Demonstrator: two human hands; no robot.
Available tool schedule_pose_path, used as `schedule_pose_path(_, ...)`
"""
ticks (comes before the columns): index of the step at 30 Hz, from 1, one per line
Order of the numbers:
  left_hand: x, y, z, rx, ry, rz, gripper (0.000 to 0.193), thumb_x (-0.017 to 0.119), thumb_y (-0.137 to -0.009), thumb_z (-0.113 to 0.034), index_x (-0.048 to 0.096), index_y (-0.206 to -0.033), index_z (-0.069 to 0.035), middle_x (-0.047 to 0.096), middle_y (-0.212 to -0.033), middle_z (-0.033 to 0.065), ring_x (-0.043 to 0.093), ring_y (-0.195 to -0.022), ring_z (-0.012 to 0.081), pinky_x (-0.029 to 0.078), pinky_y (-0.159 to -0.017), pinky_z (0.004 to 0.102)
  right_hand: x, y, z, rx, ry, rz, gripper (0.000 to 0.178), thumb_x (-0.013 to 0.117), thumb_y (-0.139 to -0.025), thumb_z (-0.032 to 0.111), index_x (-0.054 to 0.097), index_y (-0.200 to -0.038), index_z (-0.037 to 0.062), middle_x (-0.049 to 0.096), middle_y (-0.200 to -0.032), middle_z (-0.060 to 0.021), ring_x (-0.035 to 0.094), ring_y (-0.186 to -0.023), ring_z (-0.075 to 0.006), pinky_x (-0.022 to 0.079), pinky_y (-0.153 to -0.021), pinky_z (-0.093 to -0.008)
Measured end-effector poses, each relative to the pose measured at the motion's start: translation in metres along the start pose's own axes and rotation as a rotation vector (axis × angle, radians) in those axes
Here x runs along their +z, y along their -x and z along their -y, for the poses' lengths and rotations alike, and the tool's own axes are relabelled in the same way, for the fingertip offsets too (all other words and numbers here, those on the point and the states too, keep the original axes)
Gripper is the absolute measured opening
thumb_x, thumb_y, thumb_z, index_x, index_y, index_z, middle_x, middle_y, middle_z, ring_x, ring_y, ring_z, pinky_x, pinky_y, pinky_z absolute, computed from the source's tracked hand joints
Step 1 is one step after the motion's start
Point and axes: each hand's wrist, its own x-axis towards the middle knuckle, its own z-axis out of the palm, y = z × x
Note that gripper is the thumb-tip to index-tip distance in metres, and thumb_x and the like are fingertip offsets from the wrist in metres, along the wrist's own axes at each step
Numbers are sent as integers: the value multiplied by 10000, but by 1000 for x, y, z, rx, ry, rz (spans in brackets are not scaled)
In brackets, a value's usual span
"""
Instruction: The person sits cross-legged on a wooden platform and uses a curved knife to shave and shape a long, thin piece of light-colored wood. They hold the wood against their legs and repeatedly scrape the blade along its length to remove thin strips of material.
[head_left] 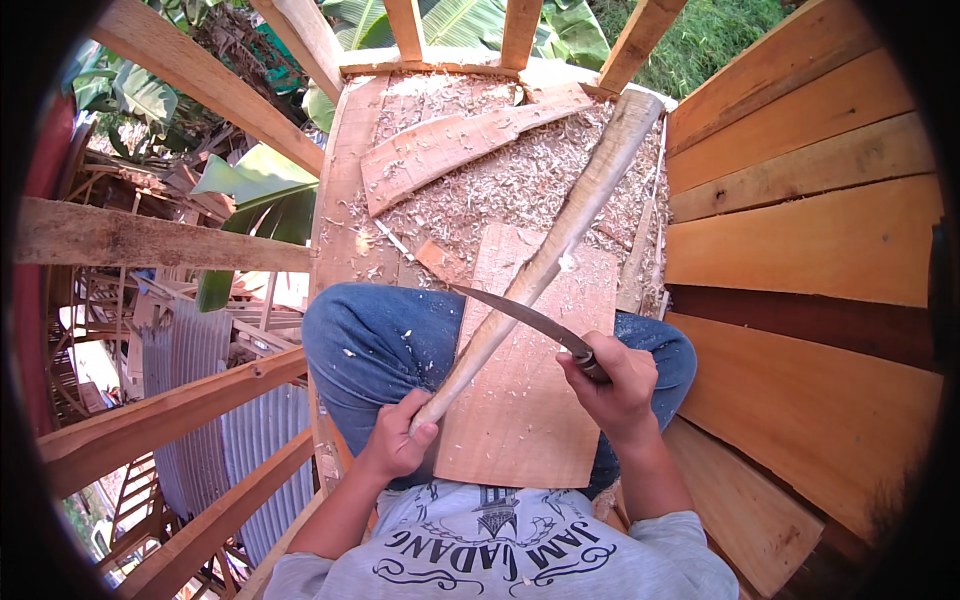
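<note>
Wood shavings [575,195] litter the floor [345,200] of a timber frame in the head view, with open rails [165,240] on the left, a plank wall [800,240] on the right and banana leaves [465,25] beyond the far side. Among the shavings, on the far left, lies an angled plank [435,158], with a small block [440,262] nearer. Across the person's jeans [365,330] rests a board [545,420]. Above it slants a stick [548,262], its near end in the left hand [400,435], its far end reaching over the shavings to the far right. Both hands are closed: the left wraps the stick, the right [615,385] grips the handle of a knife [530,316]. The curved blade crosses over the stick, tip to the left; whether they touch, I cannot tell.
</note>
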Motion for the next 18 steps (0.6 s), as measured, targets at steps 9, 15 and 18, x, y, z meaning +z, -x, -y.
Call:
schedule_pose_path(9,3,4,7,42,24,-25,346,536,-900,-325,551,-958,15,487,-627,99,532,-521,207,410,-513,306,-6,-9,10,231,-466,619,239,710,-808,127,621,-974,-19,493,-539,-30,420,-436,-65,325,-417,-229)
schedule_pose_path(15,3,1,4,34,-4,-12,326,540,-896,-305,550,-957,15,493,-640,96,533,-528,211,412,-516,305,-31,-8,6,696,-714,168,181,657,-835,52,611,-995,-18,525,-603,55,421,-490,6,325,-462,-182)
schedule_pose_path(18,1,4,4,30,-1,-5,327,537,-899,-308,543,-951,15,481,-639,94,516,-521,205,406,-514,304,-24,-2,1,551,-536,131,215,686,-807,68,604,-984,-24,578,-629,11,484,-513,-17,369,-484,-181)
